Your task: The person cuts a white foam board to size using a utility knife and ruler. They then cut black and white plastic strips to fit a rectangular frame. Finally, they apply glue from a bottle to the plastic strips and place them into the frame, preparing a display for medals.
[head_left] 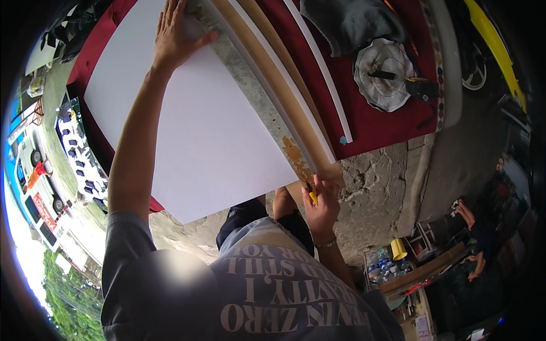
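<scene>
A large white sheet [199, 125] lies over the red-covered table. Along its right edge runs a long grey, worn straightedge [250, 85] with rusty-brown patches near its near end. My left hand [173, 42] presses flat at the far end, fingers stretched over the sheet and the thumb reaching onto the straightedge. At the near end, my right hand [323, 210] is closed round a yellow cutter knife [313, 197]. Its tip is by the straightedge's near corner; whether the blade touches the sheet I cannot tell.
Brown boards [284, 62] and a loose white strip [330, 68] lie right of the straightedge on the red cloth [369, 133]. Farther right are a dark grey cloth [355, 25], a round whitish, scalloped object [382, 79] and a black-and-yellow tool [422, 88]. Cracked concrete floor [372, 187] shows below.
</scene>
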Tool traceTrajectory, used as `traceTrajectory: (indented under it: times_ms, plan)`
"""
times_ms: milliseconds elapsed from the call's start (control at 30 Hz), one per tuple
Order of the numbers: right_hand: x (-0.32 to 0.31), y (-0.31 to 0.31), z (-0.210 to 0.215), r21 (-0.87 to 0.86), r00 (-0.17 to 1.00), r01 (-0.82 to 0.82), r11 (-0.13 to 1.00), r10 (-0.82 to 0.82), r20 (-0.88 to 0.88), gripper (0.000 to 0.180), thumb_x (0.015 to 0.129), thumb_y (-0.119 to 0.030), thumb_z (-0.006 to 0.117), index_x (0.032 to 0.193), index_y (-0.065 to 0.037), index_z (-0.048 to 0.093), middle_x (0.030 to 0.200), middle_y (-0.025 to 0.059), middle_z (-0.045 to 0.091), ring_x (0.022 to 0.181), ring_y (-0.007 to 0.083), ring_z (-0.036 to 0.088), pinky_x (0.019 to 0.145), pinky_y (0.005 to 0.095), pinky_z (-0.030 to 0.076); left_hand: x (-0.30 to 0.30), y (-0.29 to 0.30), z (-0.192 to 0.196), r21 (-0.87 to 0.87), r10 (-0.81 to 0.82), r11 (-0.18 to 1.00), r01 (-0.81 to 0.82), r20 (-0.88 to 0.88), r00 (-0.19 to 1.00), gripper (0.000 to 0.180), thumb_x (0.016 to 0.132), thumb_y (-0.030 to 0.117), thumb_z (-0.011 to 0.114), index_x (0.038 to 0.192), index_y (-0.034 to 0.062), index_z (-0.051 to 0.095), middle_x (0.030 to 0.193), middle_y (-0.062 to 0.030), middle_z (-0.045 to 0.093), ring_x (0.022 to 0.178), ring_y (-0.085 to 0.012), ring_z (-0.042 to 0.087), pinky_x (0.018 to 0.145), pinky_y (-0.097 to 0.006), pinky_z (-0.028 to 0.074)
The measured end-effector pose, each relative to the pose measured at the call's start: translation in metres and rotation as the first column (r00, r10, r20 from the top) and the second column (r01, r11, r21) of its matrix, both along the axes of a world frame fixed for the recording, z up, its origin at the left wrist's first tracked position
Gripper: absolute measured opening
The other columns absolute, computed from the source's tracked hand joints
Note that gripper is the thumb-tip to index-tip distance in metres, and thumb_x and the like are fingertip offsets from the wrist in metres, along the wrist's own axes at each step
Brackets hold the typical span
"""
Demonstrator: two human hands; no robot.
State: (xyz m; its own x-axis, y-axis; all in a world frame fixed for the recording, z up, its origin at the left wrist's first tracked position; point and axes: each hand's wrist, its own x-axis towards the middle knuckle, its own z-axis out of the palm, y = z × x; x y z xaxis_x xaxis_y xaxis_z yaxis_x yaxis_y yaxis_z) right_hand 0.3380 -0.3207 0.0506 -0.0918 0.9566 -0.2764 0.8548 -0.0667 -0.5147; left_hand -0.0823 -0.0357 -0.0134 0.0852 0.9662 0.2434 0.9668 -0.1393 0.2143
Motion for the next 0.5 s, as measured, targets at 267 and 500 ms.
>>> traceTrajectory:
  times_ms: [267,500]
  plan:
    - [0.0010,-0.0006,-0.0002,-0.005,1.000,-0.007,1.000,0.007,-0.012,0.049,0.080,-0.020,0.080,0.124,-0.005,0.064,0.103,0.0149,0.060,0.098,0.0304,0.062,0.075,0.0401,0.056,0.0052,0.0016,0.0031,-0.012,-0.007,1.000,0.007,0.016,1.000,0.111,0.073,0.059,0.078,0.156,0.0089,0.024,0.161,-0.0194,0.023,0.151,-0.0331,0.017,0.123,-0.047,0.016]
    - [0.0040,-0.0016,-0.0046,-0.042,0.999,-0.007,0.999,0.006,-0.039,0.048,0.079,-0.019,0.081,0.122,-0.003,0.065,0.102,0.0145,0.060,0.097,0.0307,0.062,0.075,0.0407,0.056,0.0018,0.0003,0.0016,-0.017,-0.018,1.000,0.018,0.026,1.000,0.112,0.072,0.062,0.077,0.156,0.0096,0.024,0.161,-0.0207,0.023,0.150,-0.0347,0.018,0.122,-0.048,0.016]
